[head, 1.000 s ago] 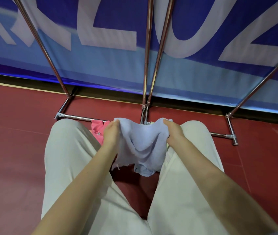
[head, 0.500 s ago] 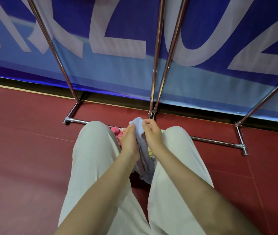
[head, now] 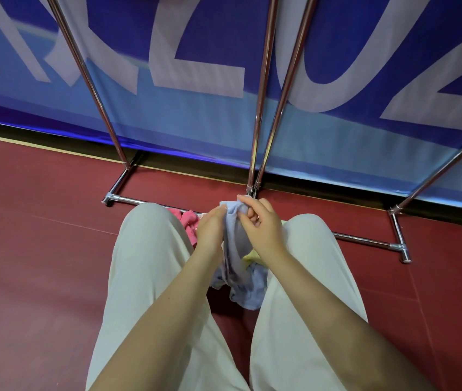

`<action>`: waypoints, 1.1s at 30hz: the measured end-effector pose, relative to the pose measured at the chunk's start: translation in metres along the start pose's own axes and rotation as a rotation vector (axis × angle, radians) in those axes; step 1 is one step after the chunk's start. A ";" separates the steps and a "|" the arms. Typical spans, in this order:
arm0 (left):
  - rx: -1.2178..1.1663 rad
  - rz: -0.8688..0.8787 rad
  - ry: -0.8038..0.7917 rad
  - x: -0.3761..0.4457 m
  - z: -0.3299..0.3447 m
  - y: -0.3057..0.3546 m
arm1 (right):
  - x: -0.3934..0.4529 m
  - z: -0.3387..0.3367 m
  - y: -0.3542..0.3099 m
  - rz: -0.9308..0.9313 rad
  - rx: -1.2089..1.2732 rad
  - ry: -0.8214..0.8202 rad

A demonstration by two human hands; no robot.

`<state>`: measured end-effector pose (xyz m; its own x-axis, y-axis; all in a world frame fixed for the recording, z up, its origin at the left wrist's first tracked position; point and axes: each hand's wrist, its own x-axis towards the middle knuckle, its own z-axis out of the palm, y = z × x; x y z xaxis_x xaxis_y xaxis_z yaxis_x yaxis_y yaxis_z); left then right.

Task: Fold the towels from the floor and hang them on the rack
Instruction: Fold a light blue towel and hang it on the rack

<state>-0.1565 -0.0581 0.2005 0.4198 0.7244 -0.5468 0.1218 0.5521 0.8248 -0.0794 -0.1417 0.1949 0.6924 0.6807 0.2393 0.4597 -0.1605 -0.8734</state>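
Observation:
A pale blue towel (head: 236, 249) hangs doubled between my knees, its lower end bunched just above the red floor. My left hand (head: 210, 230) grips its top edge from the left. My right hand (head: 260, 221) pinches the same top edge from the right, so both hands meet there. A pink towel (head: 188, 220) lies on the floor behind my left knee, partly hidden. A strip of yellow towel (head: 249, 258) shows under my right wrist. The chrome rack (head: 260, 114) stands right in front, its poles rising out of view.
The rack's base bar (head: 365, 239) runs along the floor behind my knees, with feet at left (head: 108, 198) and right (head: 404, 255). A blue banner (head: 196, 122) with large white letters forms the wall behind. Red floor (head: 40, 249) spreads on both sides.
My hands, a second ago apart with the blue towel spread between them, have come together, which folds the towel in half. The view has shifted slightly.

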 end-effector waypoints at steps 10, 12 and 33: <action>0.054 0.121 -0.037 -0.004 0.000 -0.005 | 0.001 -0.005 0.004 -0.138 -0.087 0.092; 0.082 0.252 -0.042 -0.010 -0.002 -0.004 | -0.002 -0.007 0.001 -0.051 -0.034 0.046; 0.166 0.336 -0.247 -0.030 0.010 -0.008 | -0.001 -0.010 0.005 0.231 0.185 0.096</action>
<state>-0.1607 -0.0884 0.2116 0.6602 0.7209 -0.2108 0.0766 0.2145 0.9737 -0.0718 -0.1502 0.1946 0.8203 0.5691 0.0573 0.1815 -0.1639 -0.9696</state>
